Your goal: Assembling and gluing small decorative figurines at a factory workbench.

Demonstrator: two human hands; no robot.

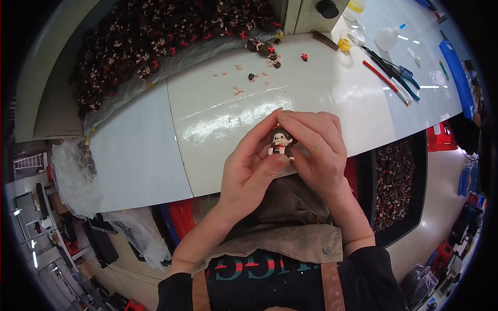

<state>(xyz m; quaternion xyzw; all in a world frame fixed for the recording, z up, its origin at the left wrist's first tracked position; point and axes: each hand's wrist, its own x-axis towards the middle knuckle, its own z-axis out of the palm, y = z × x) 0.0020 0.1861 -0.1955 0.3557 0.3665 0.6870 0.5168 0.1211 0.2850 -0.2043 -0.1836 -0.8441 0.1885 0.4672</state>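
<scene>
Your left hand (242, 173) and right hand (322, 147) cradle one small figurine (280, 143) between them, just right of centre; this looks like a handling step, likely calling next for light, steady fingers. Across your worktop (332, 106): a figurine heap (171, 46) at eleven, loose pieces (239, 90) at twelve, pliers (413, 82) at two. Below its edge, a dark bin (421, 181) past three.

The place looks like a workshop or factory floor: a white worktable (135, 150) carries pliers (390, 69) and a needle-tipped bottle (385, 39), small dark figurines (171, 41) lie heaped in bulk at its far side, and crowded shelving (59, 236) stands leftward.
</scene>
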